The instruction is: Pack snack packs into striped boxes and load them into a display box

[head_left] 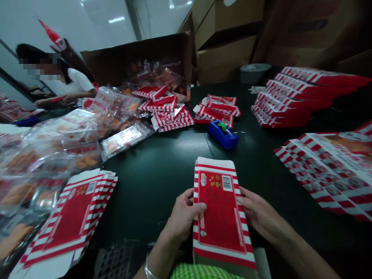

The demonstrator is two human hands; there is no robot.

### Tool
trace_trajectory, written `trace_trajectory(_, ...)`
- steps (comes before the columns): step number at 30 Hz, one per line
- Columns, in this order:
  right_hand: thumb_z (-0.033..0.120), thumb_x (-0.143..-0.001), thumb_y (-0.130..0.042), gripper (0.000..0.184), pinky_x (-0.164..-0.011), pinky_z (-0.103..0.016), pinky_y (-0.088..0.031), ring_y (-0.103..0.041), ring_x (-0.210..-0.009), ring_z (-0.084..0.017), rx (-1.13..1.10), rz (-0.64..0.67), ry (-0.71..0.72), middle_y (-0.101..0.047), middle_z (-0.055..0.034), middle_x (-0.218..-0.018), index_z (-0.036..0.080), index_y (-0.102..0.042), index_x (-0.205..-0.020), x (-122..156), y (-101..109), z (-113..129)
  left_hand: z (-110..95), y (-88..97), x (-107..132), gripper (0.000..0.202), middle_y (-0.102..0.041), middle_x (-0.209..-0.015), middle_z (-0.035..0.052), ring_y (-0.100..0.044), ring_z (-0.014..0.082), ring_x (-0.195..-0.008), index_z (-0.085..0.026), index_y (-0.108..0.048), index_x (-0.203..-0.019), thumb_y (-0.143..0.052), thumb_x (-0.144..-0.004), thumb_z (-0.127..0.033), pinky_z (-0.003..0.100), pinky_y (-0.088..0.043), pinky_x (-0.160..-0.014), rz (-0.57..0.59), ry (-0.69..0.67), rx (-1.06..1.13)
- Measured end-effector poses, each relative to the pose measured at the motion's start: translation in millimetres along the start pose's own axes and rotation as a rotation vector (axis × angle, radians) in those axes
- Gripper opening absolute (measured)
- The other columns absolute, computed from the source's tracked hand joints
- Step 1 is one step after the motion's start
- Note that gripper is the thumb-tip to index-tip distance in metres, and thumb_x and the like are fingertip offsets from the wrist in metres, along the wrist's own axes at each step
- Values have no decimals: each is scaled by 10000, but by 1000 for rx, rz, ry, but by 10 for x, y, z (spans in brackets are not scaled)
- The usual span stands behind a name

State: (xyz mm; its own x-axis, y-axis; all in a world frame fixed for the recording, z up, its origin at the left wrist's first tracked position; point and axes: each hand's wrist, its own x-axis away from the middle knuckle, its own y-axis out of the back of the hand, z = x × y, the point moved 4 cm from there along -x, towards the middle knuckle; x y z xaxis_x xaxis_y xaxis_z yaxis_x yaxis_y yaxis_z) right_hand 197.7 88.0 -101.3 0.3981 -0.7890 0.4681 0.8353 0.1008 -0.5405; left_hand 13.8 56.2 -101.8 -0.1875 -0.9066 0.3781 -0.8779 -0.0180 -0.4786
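Observation:
Between my two hands is a red carton [219, 217] with red-and-white striped edges, a barcode and a white flap at its far end. My left hand [184, 213] grips its left edge, thumb on the printed face. On the opposite edge, my right hand [258, 209] holds it with the fingers partly behind the carton. The near end hangs over my green checked clothing [203, 271], and a pale flap shows beneath it. To the left lies a stack of matching flat cartons [72, 213].
Clear plastic packs [58, 143] of orange-brown pieces heap up at left. A blue tape dispenser [223, 135] stands beyond the carton, near small red packets [216, 108]. Striped cartons [299, 97] pile at right. Cardboard boxes [226, 58] stand behind; a co-worker [77, 81] is at far left.

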Motion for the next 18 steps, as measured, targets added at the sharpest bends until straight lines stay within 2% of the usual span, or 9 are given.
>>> trace_trajectory(2, 310, -731, -759, 486, -747, -383, -580, -710, -878, -282, -4, 2, -35, -720, -111, -1079, 207, -583, -1172, 4, 23, -33, -48, -2, -8, 551, -705, -1074, 176, -681, 332, -958, -91, -593, -1123, -795, -646, -277, 442, -539, -840, 59, 11, -8)
trace_trajectory(5, 324, -722, -758, 524, -792, -408, -569, -703, -903, -302, 1, 8, -69, -712, -130, -1090, 196, -565, -1193, 3, 38, -106, -156, 113, -82, 631, -674, -1168, 154, -634, 306, -1078, -124, -545, -1236, -783, -661, -229, 403, -507, -913, -126, -127, -182)
trace_trajectory(7, 344, -715, -761, 667, -830, -412, -556, -688, -952, -310, 12, 16, -83, -693, -148, -1128, 191, -489, -1304, 11, 44, -154, -152, 171, -130, 773, -678, -1147, 157, -653, 306, -1029, -130, -437, -1341, -783, -657, -228, 413, -524, -872, -175, -145, -182)
trace_trajectory(10, 418, -708, -759, 983, -834, -455, -550, -674, -984, -326, 71, 32, -111, -628, -166, -1236, 266, -190, -1494, 28, 59, -188, -56, 200, -133, 926, -703, -1044, 150, -691, 307, -911, -135, -268, -1435, -781, -673, -255, 416, -554, -765, -52, -32, -91)
trace_trajectory(12, 436, -711, -757, 1092, -807, -499, -553, -672, -983, -334, 138, 56, -88, -550, -157, -1336, 377, -6, -1502, 18, 64, -162, -49, 229, -80, 1025, -695, -1053, 138, -692, 307, -917, -182, -148, -1477, -787, -679, -254, 412, -559, -753, -1, -11, -89)
trace_trajectory(13, 432, -721, -751, 1101, -805, -510, -551, -666, -997, -333, 171, 79, -63, -504, -150, -1381, 420, 39, -1488, 3, 61, -136, -65, 241, -50, 1057, -684, -1078, 135, -688, 309, -934, -213, -99, -1487, -787, -685, -250, 416, -560, -758, 26, -14, -99)
trace_trajectory(16, 417, -707, -763, 1104, -848, -504, -538, -637, -1057, -326, 260, 146, -10, -442, -151, -1423, 409, 17, -1489, -55, 49, -61, -139, 245, 9, 1027, -646, -1146, 126, -676, 310, -973, -286, -71, -1484, -763, -726, -247, 432, -556, -787, 116, -21, -153)
trace_trajectory(18, 447, -691, -766, 1082, -853, -491, -541, -630, -1064, -327, 313, 152, -14, -464, -162, -1396, 357, -45, -1493, -76, 44, -27, -156, 243, -2, 933, -647, -1112, 114, -682, 300, -950, -283, -139, -1463, -742, -750, -276, 422, -558, -776, 107, -5, -196)
